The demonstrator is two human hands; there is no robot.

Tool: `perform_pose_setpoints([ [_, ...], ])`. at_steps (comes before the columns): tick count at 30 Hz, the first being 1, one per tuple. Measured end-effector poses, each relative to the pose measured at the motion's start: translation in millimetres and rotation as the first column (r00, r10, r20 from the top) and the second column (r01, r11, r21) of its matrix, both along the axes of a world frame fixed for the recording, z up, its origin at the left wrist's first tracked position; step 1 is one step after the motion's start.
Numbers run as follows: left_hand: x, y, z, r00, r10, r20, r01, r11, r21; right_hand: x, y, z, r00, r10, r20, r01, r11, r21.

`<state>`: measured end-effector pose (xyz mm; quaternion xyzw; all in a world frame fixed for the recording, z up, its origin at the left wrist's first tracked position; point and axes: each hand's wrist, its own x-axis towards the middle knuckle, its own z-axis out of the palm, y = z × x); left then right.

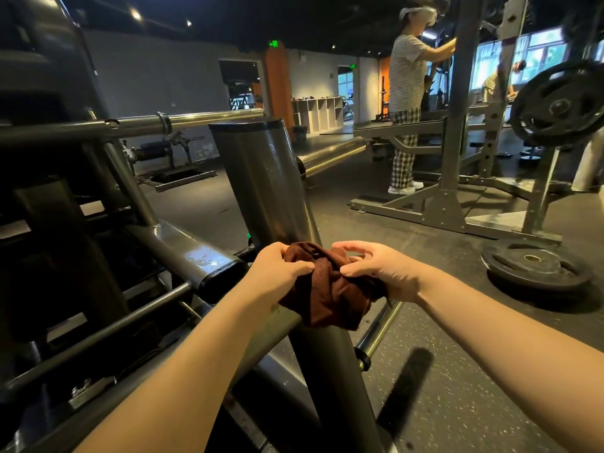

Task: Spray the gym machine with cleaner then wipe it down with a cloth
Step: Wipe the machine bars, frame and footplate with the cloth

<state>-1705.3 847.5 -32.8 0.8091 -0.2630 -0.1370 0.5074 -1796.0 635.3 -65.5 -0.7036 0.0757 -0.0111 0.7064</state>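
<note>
two bare forearms reach in from the bottom edge. between them, a dark brown cloth (327, 295), soft and matte, is bunched into a crumpled, creased wad. the left grip (277, 269) clenches its left side, fingers curled over the folds. the right grip (379, 273) pinches the right side with thumb and fingers, the other fingers loosely spread. the cloth rests against the gym machine (261, 178), on the thick, round, smooth grey metal post that slants up to a flat black cap, just where a side tube joins it. the loose lower edge hangs over the post. to the right, black round weight plates (532, 266) lie stacked on the speckled rubber floor (441, 371). beyond stands a grey steel rack (457, 142), bolted at its joints, and a person (407, 93) in a striped top and checked trousers.
</note>
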Motion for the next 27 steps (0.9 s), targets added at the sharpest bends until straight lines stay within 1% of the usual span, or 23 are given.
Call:
perform_pose_setpoints([
  [2, 0.6, 1.5, 1.5, 0.998, -0.022, 0.053, 0.020, 0.999, 0.033, 1.7, -2.6, -3.5, 1.000, -0.015, 0.005, 0.016, 0.999, -0.040],
  [4, -1.0, 0.3, 2.9, 0.998, -0.044, 0.048, 0.042, 0.999, 0.031, 1.9, -3.5, -9.4, 0.997, -0.060, 0.050, 0.065, 0.990, -0.123],
  [5, -1.5, -1.3, 2.9, 0.997, -0.038, 0.061, 0.035, 0.999, 0.038, 2.5, -1.7, -11.8, 0.992, -0.093, 0.088, 0.109, 0.974, -0.198],
  [7, 1.6, -5.2, 2.2, 0.989, 0.001, 0.148, -0.008, 0.999, 0.049, 4.6, 6.8, -13.8, 0.961, -0.195, 0.194, 0.252, 0.908, -0.336],
  [8, 5.2, -7.3, 2.5, 0.979, 0.025, 0.204, -0.034, 0.999, 0.042, 7.6, 11.2, -13.1, 0.929, -0.263, 0.261, 0.346, 0.868, -0.355],
  [11, 16.0, -12.9, 14.7, 0.942, 0.088, 0.324, -0.085, 0.996, -0.023, 25.7, 22.1, 2.9, 0.785, -0.423, 0.451, 0.579, 0.760, -0.295],
  [14, 21.5, -16.8, 39.2, 0.924, 0.118, 0.364, -0.084, 0.991, -0.107, 52.8, 26.2, 29.8, 0.622, -0.483, 0.616, 0.748, 0.599, -0.287],
  [16, 25.8, -17.0, 51.8, 0.903, 0.173, 0.393, -0.120, 0.981, -0.155, 69.3, 29.0, 48.4, 0.578, -0.492, 0.651, 0.788, 0.544, -0.288],
  [19, 37.1, -13.0, 56.8, 0.833, 0.278, 0.478, -0.219, 0.960, -0.177, 93.0, 32.3, 68.6, 0.590, -0.485, 0.646, 0.780, 0.550, -0.299],
  [20, 41.1, -11.3, 56.0, 0.794, 0.305, 0.526, -0.258, 0.952, -0.161, 98.7, 34.5, 72.4, 0.617, -0.464, 0.636, 0.756, 0.575, -0.313],
  [22, 45.9, -7.9, 52.6, 0.716, 0.340, 0.610, -0.337, 0.933, -0.124, 104.5, 42.4, 74.1, 0.708, -0.407, 0.578, 0.675, 0.632, -0.381],
  [23, 46.9, -6.3, 50.5, 0.700, 0.344, 0.625, -0.357, 0.928, -0.111, 106.0, 46.0, 71.2, 0.748, -0.384, 0.541, 0.644, 0.617, -0.453],
  [25, 47.5, -4.2, 45.1, 0.714, 0.333, 0.615, -0.346, 0.932, -0.103, 104.1, 52.5, 65.5, 0.818, -0.374, 0.438, 0.576, 0.513, -0.637],
  [26, 47.8, -3.4, 42.0, 0.728, 0.331, 0.601, -0.332, 0.936, -0.114, 103.8, 54.4, 64.5, 0.844, -0.370, 0.389, 0.533, 0.496, -0.685],
  [27, 48.2, -2.5, 38.1, 0.739, 0.332, 0.586, -0.319, 0.939, -0.130, 104.1, 55.2, 65.1, 0.867, -0.358, 0.347, 0.495, 0.532, -0.688],
])
